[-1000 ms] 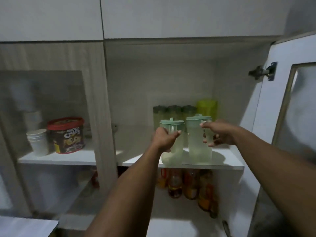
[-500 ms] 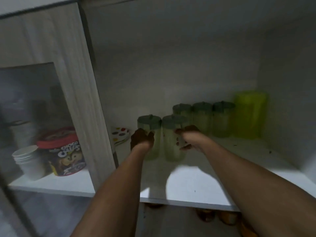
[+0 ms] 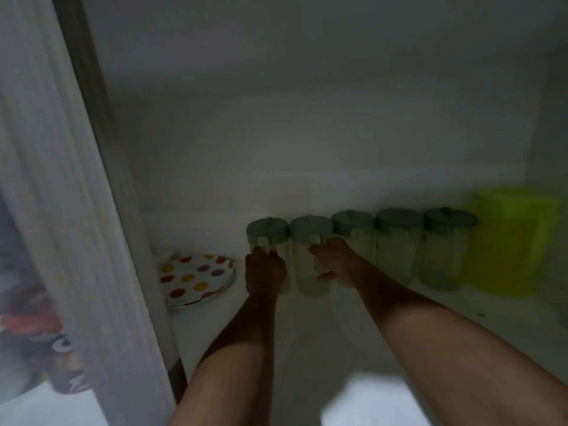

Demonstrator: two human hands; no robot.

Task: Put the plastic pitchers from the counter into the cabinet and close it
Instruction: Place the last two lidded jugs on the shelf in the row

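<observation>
Two pale green plastic pitchers with darker green lids stand at the back of the white cabinet shelf (image 3: pixel 307 333). My left hand (image 3: pixel 264 273) is closed around the handle of the left pitcher (image 3: pixel 267 233). My right hand (image 3: pixel 336 262) grips the handle of the right pitcher (image 3: pixel 310 272). Both pitchers are upright and appear to rest on the shelf, in line with three matching pitchers (image 3: pixel 396 244) to their right. The cabinet interior is dim.
A polka-dot plate (image 3: pixel 196 278) lies at the shelf's back left. A bright yellow-green container (image 3: pixel 516 241) stands at the far right. The wooden cabinet divider (image 3: pixel 101 210) rises on the left, with a cereal tub (image 3: pixel 40 348) behind glass beyond it.
Both hands have pushed the two pitchers deeper into the shelf, up beside the row of three. The view has moved closer into the cabinet.
</observation>
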